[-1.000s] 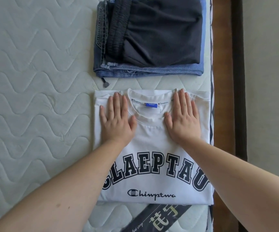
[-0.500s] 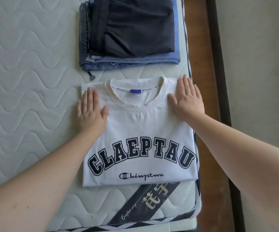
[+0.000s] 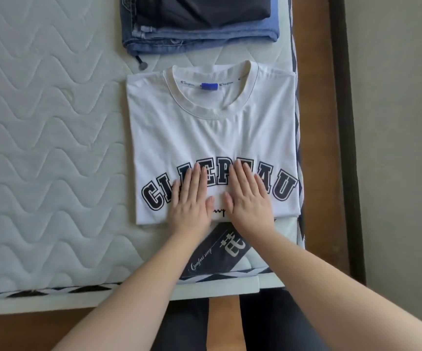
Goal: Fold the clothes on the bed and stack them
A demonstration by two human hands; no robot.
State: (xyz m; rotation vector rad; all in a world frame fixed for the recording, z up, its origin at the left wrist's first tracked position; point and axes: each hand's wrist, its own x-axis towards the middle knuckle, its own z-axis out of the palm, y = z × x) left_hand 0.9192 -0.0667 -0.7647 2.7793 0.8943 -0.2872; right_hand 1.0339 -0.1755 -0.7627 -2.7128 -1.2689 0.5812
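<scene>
A folded white T-shirt [image 3: 205, 133] with dark block letters lies flat on the quilted mattress [image 3: 47, 148], collar away from me. My left hand [image 3: 192, 198] and my right hand [image 3: 249, 197] lie side by side on its near edge, palms down, fingers straight, covering part of the lettering. Beyond the shirt sits a stack: a dark garment [image 3: 205, 8] on top of folded blue jeans [image 3: 199, 38].
The mattress's right edge [image 3: 297, 138] runs beside the shirt, with a brown bed frame [image 3: 314, 122] and a wall beyond. A dark label strip [image 3: 217, 254] is on the mattress's near corner. The quilted surface stretches wide to the left. My legs show below the near edge.
Both hands have slid from beside the collar down to the shirt's near edge and come together at its middle. The view has shifted closer and lower.
</scene>
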